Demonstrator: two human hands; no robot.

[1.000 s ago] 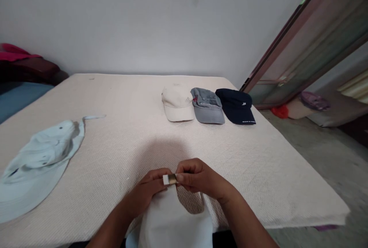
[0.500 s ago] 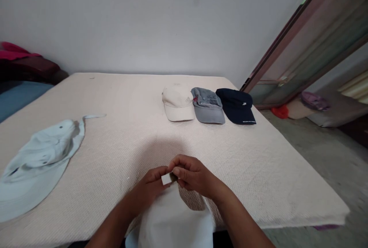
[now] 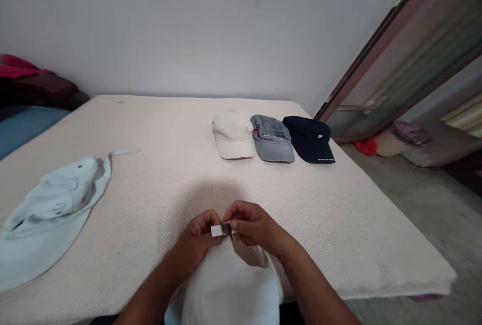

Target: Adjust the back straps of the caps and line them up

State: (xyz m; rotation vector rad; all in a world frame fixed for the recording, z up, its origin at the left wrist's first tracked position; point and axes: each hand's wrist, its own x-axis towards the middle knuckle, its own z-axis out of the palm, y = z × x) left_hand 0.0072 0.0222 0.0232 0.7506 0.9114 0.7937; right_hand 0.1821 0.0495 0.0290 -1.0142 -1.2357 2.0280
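A white cap [image 3: 233,285] rests at the near edge of the table, its rear opening turned away from me. At the back of it, a white strap end [image 3: 217,231] pokes out of a dark metal buckle [image 3: 226,229]. My left hand [image 3: 199,238] is closed on the strap at the buckle's left side. From the right, my right hand [image 3: 254,227] pinches the strap beside the buckle, thumb and fingers together. Parts of the strap are hidden behind the fingers.
A cream cap [image 3: 232,136], a grey cap [image 3: 273,139] and a navy cap [image 3: 309,139] sit in a row on the covered table [image 3: 158,134]. To the left lies a pale blue cap [image 3: 56,214], its strap loose. The wall [image 3: 181,33] stands behind.
My left hand has shifted slightly upward, its fingers more bent around the strap. More of the buckle shows, and the white strap end has levelled a little. The other caps stay put.
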